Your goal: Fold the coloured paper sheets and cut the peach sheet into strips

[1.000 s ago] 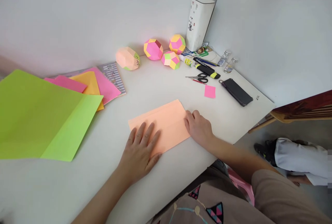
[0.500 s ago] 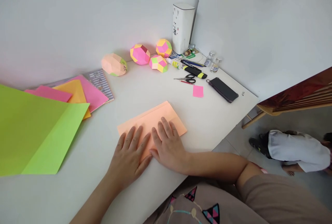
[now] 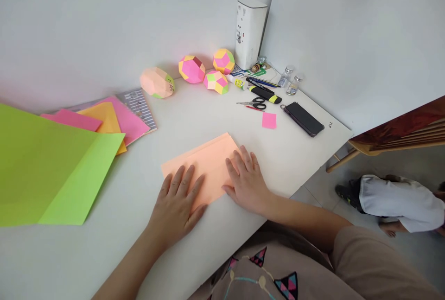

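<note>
A folded sheet of peach paper (image 3: 212, 161) lies flat on the white table (image 3: 114, 249), its long fold running slantwise. My left hand (image 3: 177, 202) rests on its left part with the fingers spread. On the right end of the paper lies my right hand (image 3: 248, 177), its fingers stretched out and flat, the tips near the edge. The layers at the far edge do not quite line up. Parts of the near edge are hidden under my hands.
Large green paper (image 3: 86, 175) lies at left, near pink and orange sheets on a notebook (image 3: 137, 105). Several faceted paper balls (image 3: 192, 69) line the wall. Scissors (image 3: 259, 102), a cutter (image 3: 266, 94), a pink square (image 3: 269, 120) and a phone (image 3: 303, 118) lie at right. A person (image 3: 399, 202) is beyond the table.
My right hand has slid right along the peach paper, away from my left hand, which stays in place on the paper. The view has shifted slightly.
</note>
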A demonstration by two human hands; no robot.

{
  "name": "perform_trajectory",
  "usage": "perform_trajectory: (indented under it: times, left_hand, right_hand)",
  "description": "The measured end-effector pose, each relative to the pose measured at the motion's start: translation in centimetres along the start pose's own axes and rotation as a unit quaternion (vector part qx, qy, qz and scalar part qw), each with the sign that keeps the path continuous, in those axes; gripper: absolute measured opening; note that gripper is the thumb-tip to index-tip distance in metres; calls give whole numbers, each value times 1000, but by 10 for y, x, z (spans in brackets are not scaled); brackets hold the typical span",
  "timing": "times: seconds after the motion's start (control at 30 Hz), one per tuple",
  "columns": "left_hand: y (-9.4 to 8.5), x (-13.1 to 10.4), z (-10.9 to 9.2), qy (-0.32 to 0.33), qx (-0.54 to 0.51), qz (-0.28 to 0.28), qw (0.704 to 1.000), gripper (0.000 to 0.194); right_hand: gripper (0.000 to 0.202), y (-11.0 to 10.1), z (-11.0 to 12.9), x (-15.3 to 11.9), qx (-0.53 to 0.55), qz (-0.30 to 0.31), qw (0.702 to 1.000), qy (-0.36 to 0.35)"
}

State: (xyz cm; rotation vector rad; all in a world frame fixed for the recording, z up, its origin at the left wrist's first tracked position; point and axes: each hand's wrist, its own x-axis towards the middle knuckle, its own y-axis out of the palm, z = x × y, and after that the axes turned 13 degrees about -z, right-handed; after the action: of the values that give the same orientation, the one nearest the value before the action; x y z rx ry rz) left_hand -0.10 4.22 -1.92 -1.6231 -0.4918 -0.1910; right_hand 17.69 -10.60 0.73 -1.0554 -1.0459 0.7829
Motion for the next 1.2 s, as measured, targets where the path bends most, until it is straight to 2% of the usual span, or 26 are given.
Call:
perform_trajectory:
  times: [0.13, 0.33, 0.43, 0.53, 0.6, 0.67, 0.7, 0.8, 0.87, 0.97, 1.1, 1.2]
  left_hand:
    - [-1, 1, -1, -30, -15, 18, 999, 65]
    - [0, -1, -2, -15, 2, 15, 1000, 63]
    - [0, -1, -1, 2, 19, 9, 1000, 63]
    - [-1, -1, 1, 11, 27, 7, 1000, 63]
    - [-1, -1, 1, 12, 28, 9, 999, 64]
    - [0, 0, 1, 11, 27, 9, 1000, 64]
    - [0, 0, 0, 8, 25, 9, 1000, 64]
    - [-1, 0, -1, -8, 18, 13, 1000, 63]
    - [-4, -2, 2, -27, 13, 29, 999, 63]
    - [-15, -7, 11, -51, -2, 80, 995, 64]
    - [-30, -13, 25, -75, -37, 161, 983, 70]
    - [-34, -12, 30, -89, -50, 179, 979, 71]
  right_hand:
    - [64, -2, -25, -7, -33, 15, 999, 30]
    - [61, -11, -59, -18, -64, 17, 994, 91]
    - [53, -10, -76, -27, -36, -41, 993, 104]
    - [43, -6, -85, -33, 50, -151, 981, 113]
    - [35, -5, -79, -33, 106, -220, 962, 121]
    - [30, -3, -61, -27, 128, -243, 956, 106]
    - [30, -2, -49, -23, 127, -230, 961, 84]
    - [47, 2, -14, -12, 79, -119, 990, -2]
    - [52, 5, -2, -10, 40, -50, 997, -32]
    - [49, 4, -13, -12, -10, 6, 1000, -18]
    - [49, -1, -42, -10, -59, 7, 998, -2]
    - [50, -1, -32, -3, -59, -5, 998, -10]
